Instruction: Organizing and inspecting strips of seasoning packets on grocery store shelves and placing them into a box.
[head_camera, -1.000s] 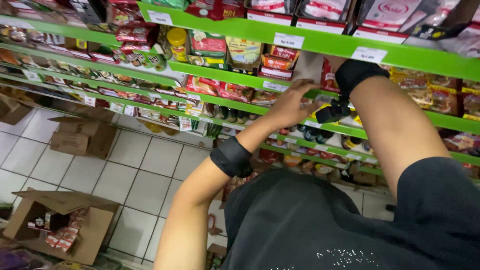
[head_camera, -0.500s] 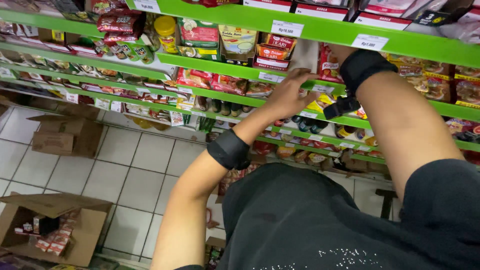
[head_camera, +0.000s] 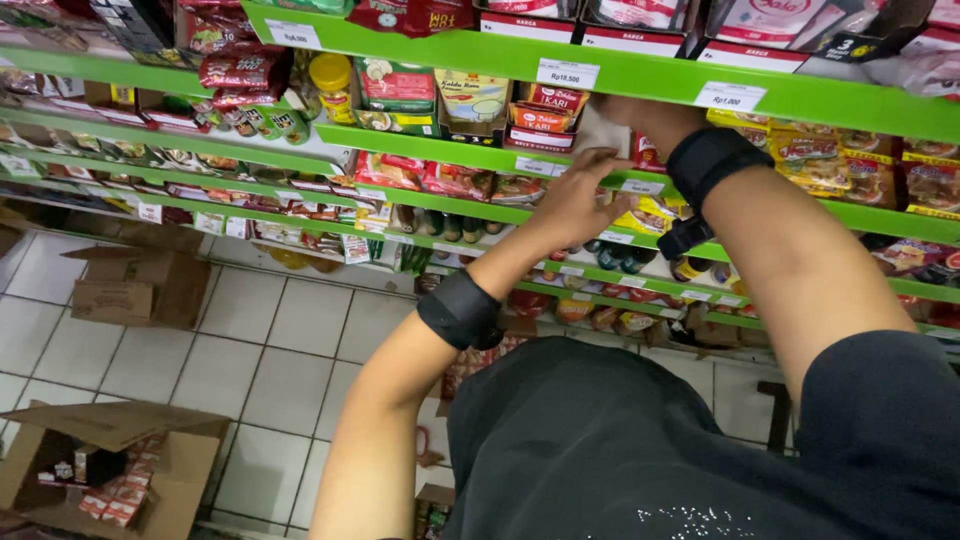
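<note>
Both my arms reach up to the green shelf (head_camera: 420, 143), each with a black band at the wrist. My left hand (head_camera: 577, 197) is at the shelf's front, fingertips closed on the lower edge of a pale packet (head_camera: 600, 130). This packet stands between a red box (head_camera: 545, 112) and yellow sachets (head_camera: 650, 215). My right hand (head_camera: 645, 115) reaches in just above the packet. The upper green shelf edge (head_camera: 640, 70) hides its fingers.
Green shelves run across the view, packed with sachets, boxes, a yellow-lidded jar (head_camera: 331, 85) and bottles, with white price tags on the edges. Two cardboard boxes stand on the white tiled floor: a shut one (head_camera: 135, 285) and an open one (head_camera: 95, 470) holding red packets.
Both hands stay at the same spot on the shelf. My left fingers have crept slightly up onto the pale packet, and the view has tilted a little.
</note>
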